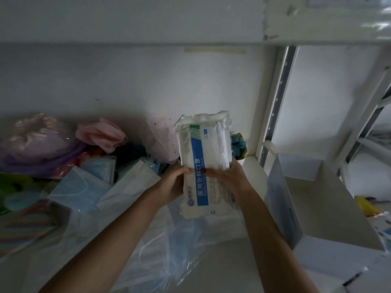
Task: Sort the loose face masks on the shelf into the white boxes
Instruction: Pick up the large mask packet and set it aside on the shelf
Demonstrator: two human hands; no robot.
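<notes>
On the left of the shelf (25, 269) lies a heap of soft goods: a purple cloth bundle (36, 140), a crumpled pink mask (99, 134), and below them blue masks in clear sleeves (80, 187), overlapping one another. These look light, limp and slick in their film, so they would likely slide off each other if lifted by a corner; a flat hold across the middle seems safer.

The left hand (171, 182) curls round the left edge of a sealed pack of masks (204, 159), fingers wrapped behind it. The pack is held upright in the air above the shelf, clear of the heap. It is white plastic with a blue printed band (Chinese lettering runs along it), puffy at the top seal and probably squashy and light, yielding under pressure rather than stiff.

The right hand (228, 178) closes on the pack's lower right side, thumb across the front. Both grips sit low, so the top half may flop; holding nearer the middle would steady it.

Just right stands an open white box (281, 197), its mouth facing the person, seemingly the pack's destination.
</notes>
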